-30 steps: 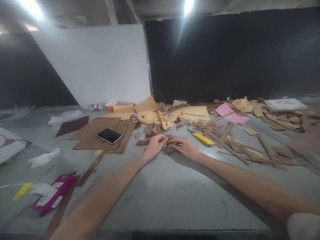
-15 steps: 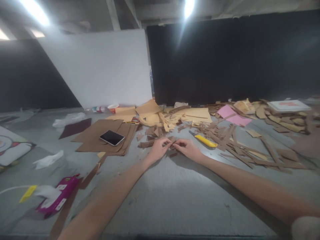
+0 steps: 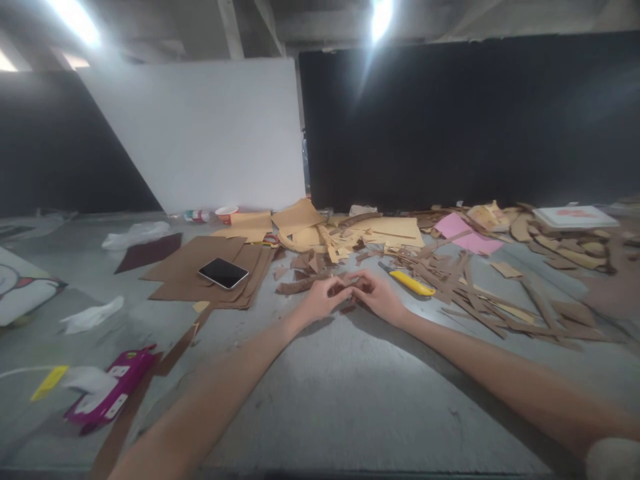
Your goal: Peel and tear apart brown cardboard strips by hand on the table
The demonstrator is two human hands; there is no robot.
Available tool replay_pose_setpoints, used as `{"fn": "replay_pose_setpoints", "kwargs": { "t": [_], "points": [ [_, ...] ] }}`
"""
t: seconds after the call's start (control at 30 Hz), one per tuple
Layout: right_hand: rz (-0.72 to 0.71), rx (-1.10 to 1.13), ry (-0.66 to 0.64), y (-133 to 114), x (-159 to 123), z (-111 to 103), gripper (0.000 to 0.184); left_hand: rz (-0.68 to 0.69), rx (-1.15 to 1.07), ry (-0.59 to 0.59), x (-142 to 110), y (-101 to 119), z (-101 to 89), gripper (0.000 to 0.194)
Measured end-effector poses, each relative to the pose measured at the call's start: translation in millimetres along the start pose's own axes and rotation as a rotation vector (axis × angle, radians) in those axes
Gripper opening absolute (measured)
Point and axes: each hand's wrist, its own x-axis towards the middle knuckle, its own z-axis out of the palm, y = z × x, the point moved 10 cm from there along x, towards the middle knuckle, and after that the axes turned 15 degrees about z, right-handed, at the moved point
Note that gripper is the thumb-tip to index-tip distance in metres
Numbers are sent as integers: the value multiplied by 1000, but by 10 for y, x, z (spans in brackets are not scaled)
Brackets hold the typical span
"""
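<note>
My left hand (image 3: 321,299) and my right hand (image 3: 379,297) meet over the grey table, with their fingertips pinched together. Between them is a small brown piece (image 3: 354,283), apparently leather or card, mostly hidden by the fingers. Just beyond and to the left lie a curved brown strip (image 3: 294,287) and small brown scraps (image 3: 311,261). A yellow utility knife (image 3: 411,283) rests on the table to the right of my right hand, with nobody touching it.
Left of my hands, a phone (image 3: 223,273) lies on stacked brown sheets (image 3: 173,283). A magenta power strip (image 3: 113,390) sits at the near left. Brown strips (image 3: 493,303) are heaped to the right; yellowish sheets (image 3: 400,229) and a pink sheet (image 3: 467,233) lie farther back.
My fingertips have shifted slightly to the right, and my right fingers are now more arched over the brown piece, which shows less. The knife and scraps have stayed put.
</note>
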Motion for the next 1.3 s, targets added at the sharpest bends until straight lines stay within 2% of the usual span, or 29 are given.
{"fn": "replay_pose_setpoints", "kwargs": {
  "t": [0.17,0.43,0.57,0.67,1.03,1.3],
  "points": [
    [-22,-11,26,-31,-7,-14,37,6,27,-19,-2,-5,3,40],
    [-11,21,24,-15,25,-1,40,-32,26,-1,2,-152,-6,43],
    [-23,12,32,-29,14,-7,40,-39,37,-35,-12,-124,22,46],
    [-36,-21,44,-50,1,-16,39,-49,52,-72,-25,-112,57,41],
    [-47,-29,55,-61,-7,-29,43,-56,44,-52,9,-132,31,43],
    [-41,-14,40,-93,-19,-19,37,-54,44,-67,10,-113,34,42]
  ]
}}
